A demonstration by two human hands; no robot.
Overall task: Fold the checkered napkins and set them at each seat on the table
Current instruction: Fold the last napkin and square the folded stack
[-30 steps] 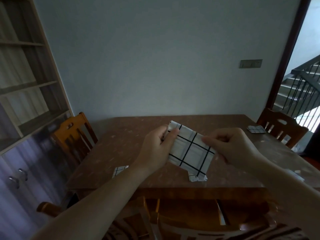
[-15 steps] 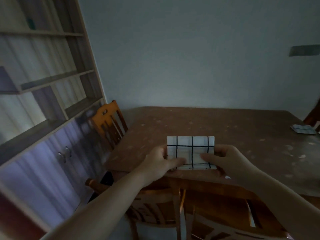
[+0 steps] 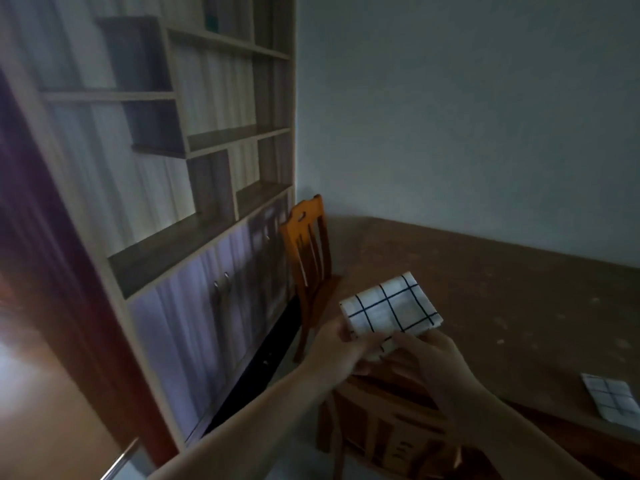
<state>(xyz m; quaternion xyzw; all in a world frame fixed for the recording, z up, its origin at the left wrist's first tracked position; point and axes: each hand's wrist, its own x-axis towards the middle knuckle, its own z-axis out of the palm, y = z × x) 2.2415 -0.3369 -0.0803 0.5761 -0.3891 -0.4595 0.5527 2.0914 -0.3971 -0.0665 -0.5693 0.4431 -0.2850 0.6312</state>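
1. The folded checkered napkin [image 3: 390, 310] is held in the air over the near left corner of the table [image 3: 519, 292], above the edge. It is tilted, with its far corner pointing up and away from you.
2. Your left hand [image 3: 337, 353] is closed on the near left edge of this napkin, thumb on top and fingers under.
3. Your right hand [image 3: 427, 355] is closed on the near right edge. The two hands are close together, almost touching, and both forearms reach forward from the bottom of the view.
4. The napkin is thin cloth, so I judge it light and soft. It carries no weight problem, but it has no stiffness: the layers can slide apart and the fold can open if you let one side go.
5. It seems best to hold it at the folded edge, pinching all the layers together, and not at one loose corner.
6. The cloth is not fragile and not slippery, so a gentle pinch should be enough.
7. A second folded napkin [image 3: 611, 400] lies already on the table at the right, near its front edge, well apart from your hands.
8. A wooden chair [image 3: 306, 244] stands at the left side of the table. Another chair [image 3: 381, 417] is just below your hands. Which of these seats this napkin is meant for, I cannot tell.
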